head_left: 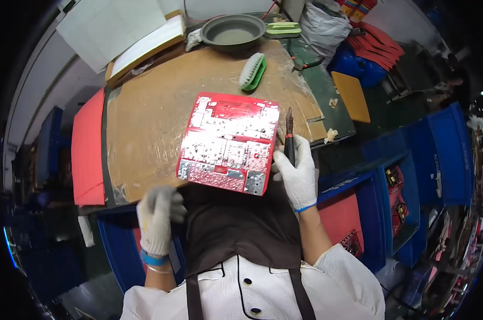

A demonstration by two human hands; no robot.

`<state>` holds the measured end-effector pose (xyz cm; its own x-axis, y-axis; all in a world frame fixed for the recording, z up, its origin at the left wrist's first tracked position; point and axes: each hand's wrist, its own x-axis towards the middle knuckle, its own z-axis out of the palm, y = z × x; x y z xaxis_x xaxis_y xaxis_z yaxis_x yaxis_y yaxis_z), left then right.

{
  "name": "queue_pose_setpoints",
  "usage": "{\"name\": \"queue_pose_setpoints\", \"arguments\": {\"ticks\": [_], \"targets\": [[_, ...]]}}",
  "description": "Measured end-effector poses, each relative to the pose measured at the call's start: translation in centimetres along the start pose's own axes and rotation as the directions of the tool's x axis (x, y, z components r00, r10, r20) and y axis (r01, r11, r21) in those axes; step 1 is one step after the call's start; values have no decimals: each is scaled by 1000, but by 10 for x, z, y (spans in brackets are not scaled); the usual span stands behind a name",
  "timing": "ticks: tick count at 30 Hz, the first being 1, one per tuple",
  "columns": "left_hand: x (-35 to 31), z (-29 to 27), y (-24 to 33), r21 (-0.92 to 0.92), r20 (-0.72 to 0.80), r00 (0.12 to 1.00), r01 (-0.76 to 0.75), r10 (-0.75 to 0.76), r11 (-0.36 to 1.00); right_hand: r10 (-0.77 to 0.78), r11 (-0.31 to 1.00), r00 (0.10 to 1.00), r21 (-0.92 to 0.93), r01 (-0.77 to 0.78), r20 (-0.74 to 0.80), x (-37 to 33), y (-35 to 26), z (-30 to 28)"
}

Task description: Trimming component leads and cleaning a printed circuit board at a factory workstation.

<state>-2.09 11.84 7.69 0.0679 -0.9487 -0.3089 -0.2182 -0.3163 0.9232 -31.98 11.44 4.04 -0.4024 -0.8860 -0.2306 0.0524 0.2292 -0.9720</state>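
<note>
Centrally, red circuit board (pixel 226 143) on cardboard, right hand (pixel 296 170) fingers gripping cutters (pixel 289 137), left hand (pixel 157 217) curled, blue bins (pixel 412 181) holding boards.

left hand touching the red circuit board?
No, the left hand hangs off the red circuit board, below its lower-left corner.

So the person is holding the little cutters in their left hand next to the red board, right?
Not quite. The head view shows the cutters in the right hand, beside the red board. The left hand holds nothing, below the cardboard-covered table.
</note>
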Motion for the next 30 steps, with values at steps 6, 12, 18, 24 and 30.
{"name": "queue_pose_setpoints", "arguments": {"ticks": [6,12,18,24,30], "targets": [[68,16,7,58,-149,956,-246,253,967,-145,989,988,-9,145,61,-6,9,6],[133,40,25,136,266,922,-323,280,936,-181,981,978,88,173,100,-15,0,7],[79,68,10,-170,73,947,-297,313,940,-228,974,969,12,228,94,1,10,2],[63,75,-29,-132,-48,915,-404,401,905,-379,850,910,-327,414,168,6,15,-11],[68,81,-35,-179,-123,921,-388,370,904,-487,648,873,-664,373,15,-7,-14,-6]]}}
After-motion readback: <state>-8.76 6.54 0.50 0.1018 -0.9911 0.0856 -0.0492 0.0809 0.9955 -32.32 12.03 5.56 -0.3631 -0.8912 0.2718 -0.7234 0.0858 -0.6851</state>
